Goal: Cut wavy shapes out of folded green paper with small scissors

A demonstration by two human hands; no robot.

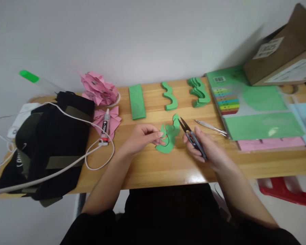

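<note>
Left hand (142,136) pinching the green paper cutout (169,141), right hand (207,151) gripping thread snips (191,135) just beside it: short bites would suit its curves.

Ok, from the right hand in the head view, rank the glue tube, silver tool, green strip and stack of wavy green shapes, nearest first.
1. The silver tool, just beyond the right hand, slightly right.
2. The stack of wavy green shapes, straight ahead, farther back.
3. The green strip, back and left.
4. The glue tube, far left, past the left hand.
</note>
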